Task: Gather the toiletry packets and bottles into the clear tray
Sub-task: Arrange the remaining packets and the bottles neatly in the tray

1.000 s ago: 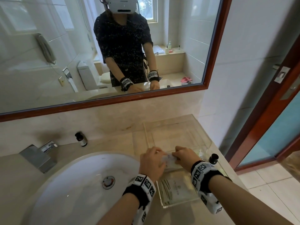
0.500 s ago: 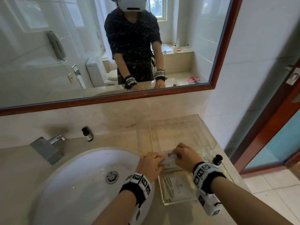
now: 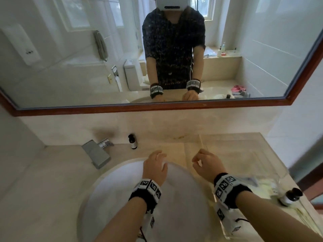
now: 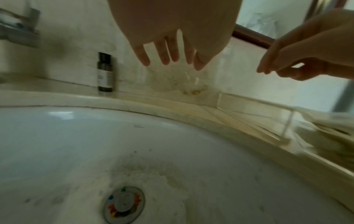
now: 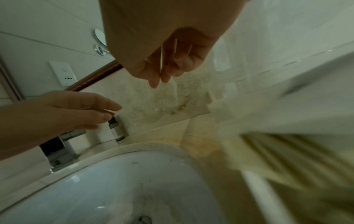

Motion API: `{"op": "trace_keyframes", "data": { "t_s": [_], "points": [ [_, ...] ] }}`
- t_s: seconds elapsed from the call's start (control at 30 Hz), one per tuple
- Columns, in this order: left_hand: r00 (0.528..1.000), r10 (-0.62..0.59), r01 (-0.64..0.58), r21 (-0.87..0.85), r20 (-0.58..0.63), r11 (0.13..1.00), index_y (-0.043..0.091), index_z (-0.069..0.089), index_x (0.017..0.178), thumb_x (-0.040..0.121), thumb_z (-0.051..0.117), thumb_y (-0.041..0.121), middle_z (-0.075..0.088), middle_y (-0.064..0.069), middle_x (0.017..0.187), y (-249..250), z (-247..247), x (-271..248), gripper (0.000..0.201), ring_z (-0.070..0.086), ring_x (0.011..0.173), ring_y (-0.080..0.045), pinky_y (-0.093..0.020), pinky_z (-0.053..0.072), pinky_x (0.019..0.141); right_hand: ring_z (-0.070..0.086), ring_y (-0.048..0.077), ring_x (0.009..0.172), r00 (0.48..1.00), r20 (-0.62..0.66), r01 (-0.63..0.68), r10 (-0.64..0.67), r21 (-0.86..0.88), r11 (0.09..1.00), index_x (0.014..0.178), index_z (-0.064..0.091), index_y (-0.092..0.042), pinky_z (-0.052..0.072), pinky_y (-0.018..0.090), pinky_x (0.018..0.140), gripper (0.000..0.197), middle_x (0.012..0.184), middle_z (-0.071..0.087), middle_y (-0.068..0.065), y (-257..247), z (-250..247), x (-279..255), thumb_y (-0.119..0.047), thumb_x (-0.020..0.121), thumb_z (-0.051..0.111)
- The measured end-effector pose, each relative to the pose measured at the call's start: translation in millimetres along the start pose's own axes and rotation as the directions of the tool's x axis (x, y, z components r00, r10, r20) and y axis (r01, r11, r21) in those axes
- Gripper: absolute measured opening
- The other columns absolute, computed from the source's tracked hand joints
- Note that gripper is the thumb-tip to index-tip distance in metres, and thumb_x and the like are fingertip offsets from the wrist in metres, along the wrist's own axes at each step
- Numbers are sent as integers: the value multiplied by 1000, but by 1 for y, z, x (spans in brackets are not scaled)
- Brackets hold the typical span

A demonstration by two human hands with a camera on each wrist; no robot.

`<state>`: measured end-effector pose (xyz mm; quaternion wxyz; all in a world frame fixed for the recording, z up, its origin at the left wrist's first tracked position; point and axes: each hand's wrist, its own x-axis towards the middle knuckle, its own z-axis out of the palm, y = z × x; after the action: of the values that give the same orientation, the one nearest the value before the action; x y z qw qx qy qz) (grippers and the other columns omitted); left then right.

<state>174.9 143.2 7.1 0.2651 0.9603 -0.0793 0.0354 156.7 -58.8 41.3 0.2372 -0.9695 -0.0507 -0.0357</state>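
Standing upright by the back wall, a dark bottle [image 3: 132, 142] (pale label) waits near the tap [image 3: 96, 153]. Another lies in the clear tray [image 3: 258, 154], its packets blurred. Left hand [image 3: 154, 165] spread, right hand [image 3: 207, 163] loosely curled, both seemingly empty.
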Motion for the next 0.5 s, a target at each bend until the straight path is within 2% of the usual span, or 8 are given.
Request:
{"op": "trace_keyframes", "data": {
  "t_s": [0.07, 0.13, 0.2, 0.27, 0.33, 0.4, 0.5],
  "points": [
    [989, -126, 128, 17, -81, 992, 22, 45, 134, 93, 50, 21, 28, -5, 152, -12, -11, 13, 41, 28, 140, -23, -41, 31, 113, 53, 17, 67, 999, -17, 33, -32, 33, 999, 89, 71, -12, 43, 26, 62, 14, 97, 64, 2, -11, 6, 5, -18, 86, 58],
    [953, -274, 277, 2, -128, 961, 24, 40, 138, 93, 50, 21, 20, -11, 155, -30, -23, 32, 46, 23, 142, -29, -45, 30, 114, 47, 12, 64, 997, -33, 70, -68, 70, 995, 86, 71, -10, 35, 18, 58, 12, 94, 65, 2, -24, 18, 13, -14, 85, 60],
    [900, -427, 425, -46, -87, 904, 23, 34, 142, 93, 50, 22, 8, -13, 158, -47, -30, 50, 52, 14, 144, -32, -46, 26, 116, 46, 11, 62, 996, -29, 89, -87, 101, 991, 85, 71, -10, 35, 18, 58, 11, 94, 65, 3, -34, 29, 18, -12, 84, 60],
    [853, -521, 516, -106, -30, 850, 24, 30, 144, 93, 50, 24, 1, -12, 159, -67, -32, 64, 55, 8, 146, -31, -44, 21, 118, 46, 11, 63, 998, -2, 68, -68, 114, 991, 87, 71, -12, 38, 22, 61, 12, 95, 63, 0, -42, 39, 21, -14, 85, 59],
    [847, -532, 527, -129, -10, 840, 26, 33, 143, 91, 53, 22, 9, -14, 157, -85, -30, 78, 56, 12, 144, -34, -44, 20, 119, 47, 11, 63, 999, 17, 45, -48, 115, 992, 89, 70, -14, 39, 23, 61, 13, 94, 60, -4, -48, 49, 23, -16, 86, 58],
    [875, -485, 480, -135, 1, 867, 21, 41, 139, 88, 55, 17, 20, -18, 154, -100, -23, 92, 53, 23, 140, -37, -45, 24, 117, 46, 12, 62, 999, 32, 35, -40, 134, 990, 89, 69, -14, 42, 25, 61, 13, 91, 55, -6, -52, 56, 23, -17, 87, 56],
    [930, -367, 367, -100, 20, 925, 13, 49, 133, 88, 55, 12, 33, -22, 146, -116, -9, 106, 45, 37, 129, -40, -47, 38, 106, 46, 12, 61, 999, 50, 7, -14, 131, 991, 90, 69, -14, 46, 30, 63, 14, 96, 60, -3, -54, 64, 23, -17, 88, 55]
  ]
}}
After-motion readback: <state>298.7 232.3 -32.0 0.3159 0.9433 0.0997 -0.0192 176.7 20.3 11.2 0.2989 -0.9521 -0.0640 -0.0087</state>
